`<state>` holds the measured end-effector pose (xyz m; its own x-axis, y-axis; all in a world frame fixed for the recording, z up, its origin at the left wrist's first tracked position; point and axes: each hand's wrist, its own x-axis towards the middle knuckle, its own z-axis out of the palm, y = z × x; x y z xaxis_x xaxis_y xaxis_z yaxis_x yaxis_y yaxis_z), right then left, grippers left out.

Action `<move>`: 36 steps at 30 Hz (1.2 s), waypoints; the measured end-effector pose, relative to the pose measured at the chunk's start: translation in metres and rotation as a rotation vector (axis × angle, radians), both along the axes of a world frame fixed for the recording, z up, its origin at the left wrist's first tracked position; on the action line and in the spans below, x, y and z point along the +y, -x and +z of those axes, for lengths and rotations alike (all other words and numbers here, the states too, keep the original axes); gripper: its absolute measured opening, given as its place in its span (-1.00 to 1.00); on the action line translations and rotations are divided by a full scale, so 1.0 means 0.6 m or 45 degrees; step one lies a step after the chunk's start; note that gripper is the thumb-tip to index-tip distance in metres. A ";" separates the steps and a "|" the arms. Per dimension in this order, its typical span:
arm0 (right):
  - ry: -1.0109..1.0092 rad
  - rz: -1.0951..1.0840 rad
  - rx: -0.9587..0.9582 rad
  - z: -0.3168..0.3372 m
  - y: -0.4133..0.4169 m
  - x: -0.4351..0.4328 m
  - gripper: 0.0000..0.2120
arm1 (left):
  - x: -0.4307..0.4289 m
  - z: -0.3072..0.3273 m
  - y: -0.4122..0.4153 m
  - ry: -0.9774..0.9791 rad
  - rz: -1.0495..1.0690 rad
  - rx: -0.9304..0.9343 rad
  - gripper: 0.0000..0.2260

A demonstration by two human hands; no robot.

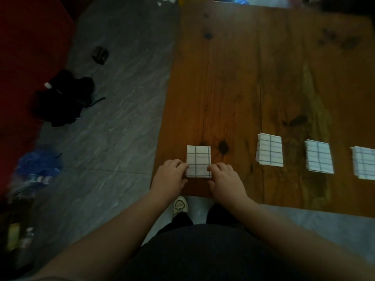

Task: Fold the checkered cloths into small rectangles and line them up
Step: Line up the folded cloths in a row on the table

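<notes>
On the wooden table (233, 78), a white, dark-gridded folded cloth (198, 159) — left hand (169, 178) and right hand (225, 179) pinch its sides (rightmost cloth (364, 165) cropped).

Four white cloths with dark grid lines, each folded into a small flat rectangle, in a row near the table's (233, 88) front edge. The left cloth (198, 157) sits well apart from the second (269, 150), third (319, 157) and fourth (365, 165). The fourth is cut off at the frame edge.
</notes>
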<state>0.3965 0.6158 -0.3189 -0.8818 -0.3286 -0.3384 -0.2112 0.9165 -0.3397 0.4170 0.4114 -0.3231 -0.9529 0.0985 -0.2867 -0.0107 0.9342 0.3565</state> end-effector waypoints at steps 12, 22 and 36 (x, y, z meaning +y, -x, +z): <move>-0.052 -0.059 0.019 -0.030 0.041 -0.005 -0.68 | 0.011 -0.027 0.065 -0.024 -0.131 -0.002 -0.58; -0.087 -0.194 0.016 -0.030 0.126 0.080 -0.64 | 0.098 -0.018 0.172 -0.009 -0.238 -0.005 -0.55; -0.089 -0.165 0.019 -0.036 0.139 0.104 -0.63 | 0.130 -0.021 0.194 0.036 -0.271 -0.003 -0.57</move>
